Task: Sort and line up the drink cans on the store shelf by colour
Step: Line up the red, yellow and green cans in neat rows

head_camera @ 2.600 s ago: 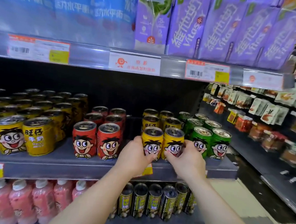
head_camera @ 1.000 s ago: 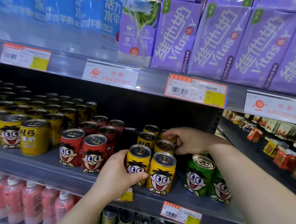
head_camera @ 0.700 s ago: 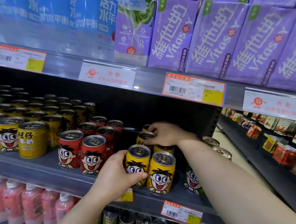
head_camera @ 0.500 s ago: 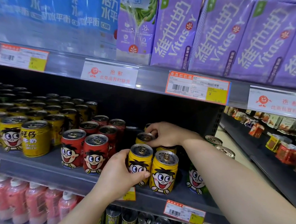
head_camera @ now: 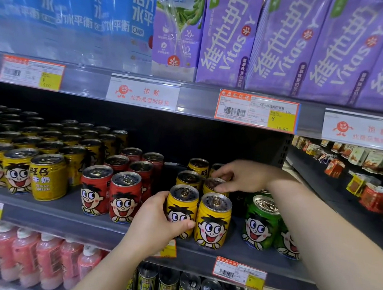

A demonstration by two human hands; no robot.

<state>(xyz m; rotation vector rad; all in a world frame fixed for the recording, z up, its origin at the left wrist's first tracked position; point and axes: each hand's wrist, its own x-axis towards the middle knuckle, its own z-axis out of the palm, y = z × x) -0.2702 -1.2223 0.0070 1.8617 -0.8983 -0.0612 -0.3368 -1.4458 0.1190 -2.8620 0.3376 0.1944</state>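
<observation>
Cartoon-face drink cans stand on the dark middle shelf [head_camera: 51, 217]. A large block of yellow cans [head_camera: 47, 176] fills the left, then red cans [head_camera: 125, 198], then two short columns of yellow cans, then green cans [head_camera: 261, 222] at the right. My left hand [head_camera: 155, 225] wraps the front-left yellow can [head_camera: 181, 208]; the front-right yellow can [head_camera: 213, 221] stands touching it. My right hand [head_camera: 242, 176] reaches over the green cans, and its thumb and fingers pinch the top of the second-row yellow can [head_camera: 212, 183]. More yellow cans [head_camera: 198, 165] stand behind it.
Purple drink cartons [head_camera: 281, 42] and blue cartons [head_camera: 104, 14] fill the shelf above, with price tags [head_camera: 256, 111] on its edge. Pink bottles [head_camera: 42, 259] and dark cans [head_camera: 187, 287] sit on the shelf below. Snack shelves [head_camera: 353, 178] run off to the right.
My right hand has drawn forward from the rear yellow cans onto the second-row can's top. My left hand stays around the front-left yellow can.
</observation>
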